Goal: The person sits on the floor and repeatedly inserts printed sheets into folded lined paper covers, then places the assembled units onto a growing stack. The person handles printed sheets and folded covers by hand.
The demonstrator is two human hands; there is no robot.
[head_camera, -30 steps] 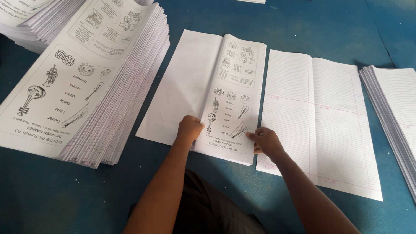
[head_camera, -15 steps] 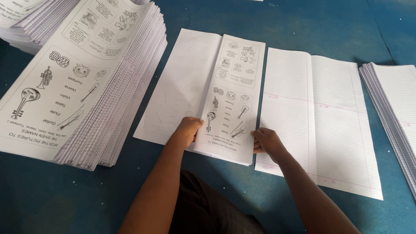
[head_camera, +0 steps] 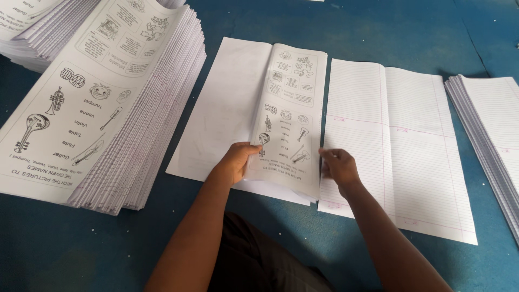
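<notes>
A folded printed sheet (head_camera: pixel 292 103) with drawings of musical instruments lies on a larger blank white sheet (head_camera: pixel 227 108) on the blue surface. My left hand (head_camera: pixel 238 161) grips the near left edge of the printed sheet, thumb on top. My right hand (head_camera: pixel 338 165) touches its near right edge, fingers curled against the paper. Just to the right lies an open ruled sheet (head_camera: pixel 411 140) with pink margin lines, partly under my right wrist.
A tall stack of the same printed sheets (head_camera: pixel 102 108) fills the left side, with another pile (head_camera: pixel 32 27) behind it. A stack of ruled sheets (head_camera: pixel 492 124) sits at the right edge. Blue surface (head_camera: pixel 81 249) shows near me.
My right hand has slid from on top of the printed sheet to its right edge. The left hand stays gripping the near left edge. The view has shifted slightly.
</notes>
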